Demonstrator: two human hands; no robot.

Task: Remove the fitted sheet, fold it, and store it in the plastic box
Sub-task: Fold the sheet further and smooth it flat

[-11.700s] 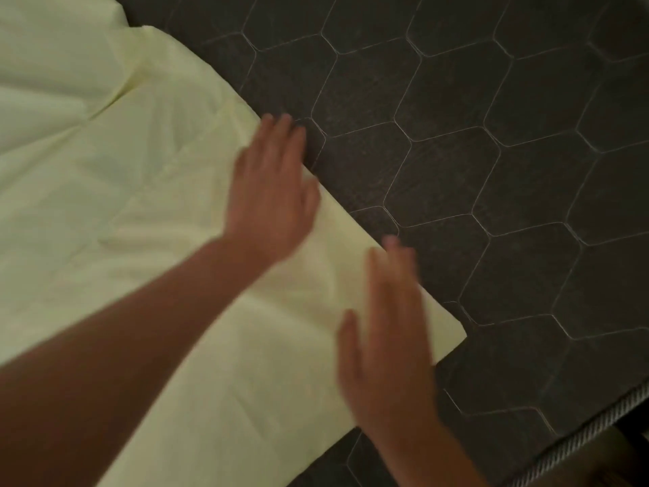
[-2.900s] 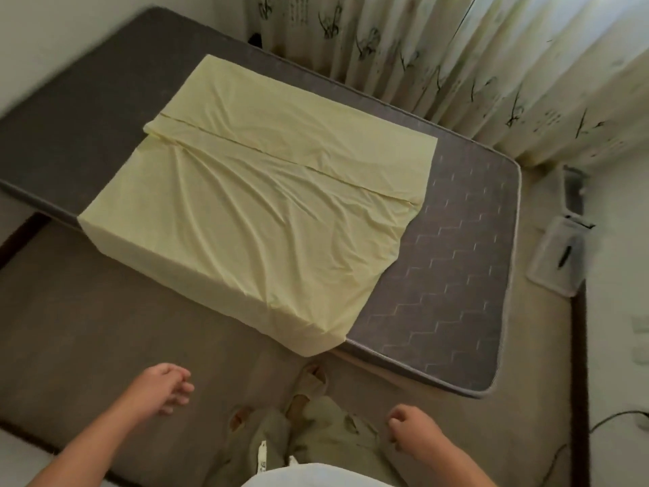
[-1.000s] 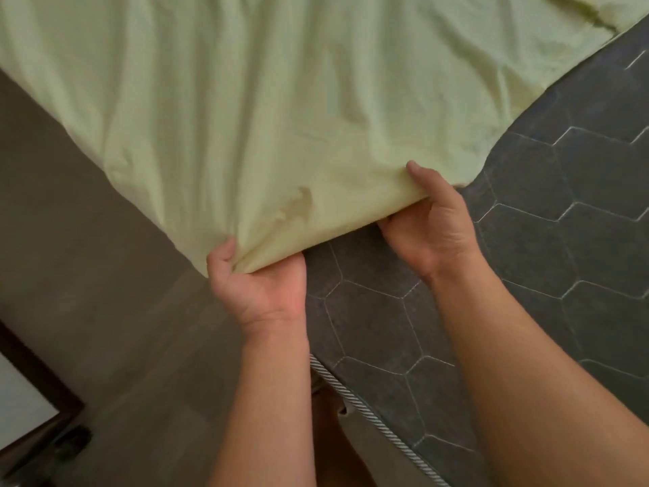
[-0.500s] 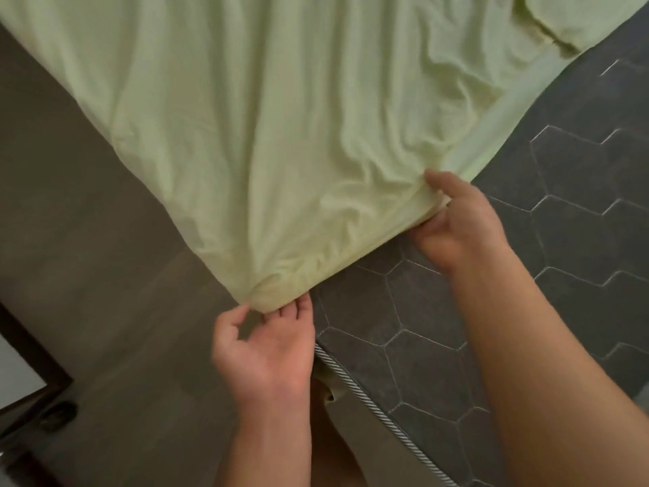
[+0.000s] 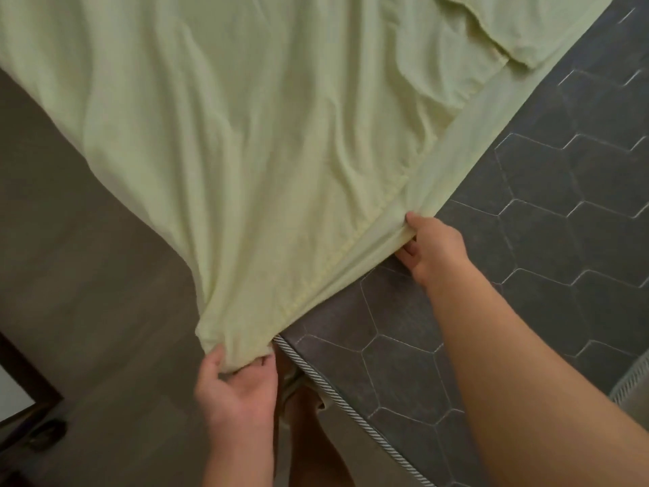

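Left hand [image 5: 238, 384]: the forearm rises from the bottom edge of the view, just off the mattress [image 5: 544, 240] edge and above the floor [image 5: 87, 275]. The palm faces up. The thumb lies on the left side of the sheet [image 5: 263, 135] corner and the fingers [image 5: 263, 362] curl in from the right, so the hand pinches the lowest point of the cloth. The fingertips are partly covered by the fabric.

Sheet: pale yellow-green, it spreads across the top and centre of the view. It covers the far left part of the mattress and hangs past the mattress edge toward the floor. Its hem runs as a taut diagonal band between the two hands. A second folded layer lies at the upper right, and the top edge of the view cuts it off.

Piping [image 5: 337, 391]: a striped cord marks the near edge of the mattress. It emerges from under the sheet corner, just beside the left hand.

Right hand [image 5: 433, 251]: the forearm crosses the hexagon-quilted mattress top from the lower right. The thumb presses on top of the hem and the fingers curl beneath it, so the hand grips the hem. The cloth hides most of those fingers.

Hard to make out: a dark frame [image 5: 31, 374] at the lower left and blurred dark shapes below it; a pale ribbed item [image 5: 632, 381] at the right edge, cut off. The mattress side under the sheet is hidden.
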